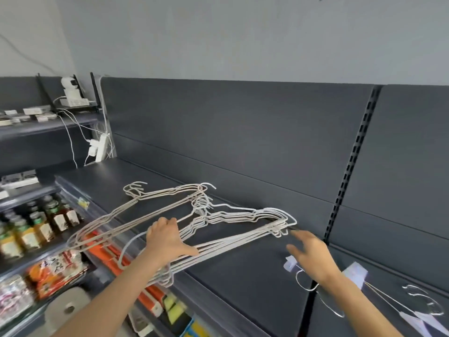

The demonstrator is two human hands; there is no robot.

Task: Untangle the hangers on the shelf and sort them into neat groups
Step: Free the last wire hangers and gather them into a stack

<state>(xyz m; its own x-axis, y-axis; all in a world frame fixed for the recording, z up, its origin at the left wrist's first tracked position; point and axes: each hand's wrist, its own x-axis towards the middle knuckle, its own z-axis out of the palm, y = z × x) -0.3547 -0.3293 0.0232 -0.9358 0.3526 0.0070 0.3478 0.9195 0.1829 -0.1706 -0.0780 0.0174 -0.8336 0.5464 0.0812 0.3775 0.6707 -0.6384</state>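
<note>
Two bundles of white wire hangers lie on the dark grey shelf (243, 271). The left bundle (136, 210) reaches from the shelf's front edge back to hooks at the middle. The right bundle (233, 242) stretches from the front edge to the back right, its hooks meeting the other bundle's near the middle. My left hand (167, 239) rests on the wires of the right bundle with fingers curled over them and thumb spread. Over the shelf to the right, my right hand (313, 256) hovers blurred, fingers spread, holding nothing. More silvery hangers with clear clips (422, 305) lie at the far right.
A slotted black upright (349, 166) divides the back panel. A white power strip with cables (99, 147) hangs at the shelf's far left corner. Below left, lower shelves hold bottles (36, 227), snack packets (53, 271) and a paper roll (68, 310).
</note>
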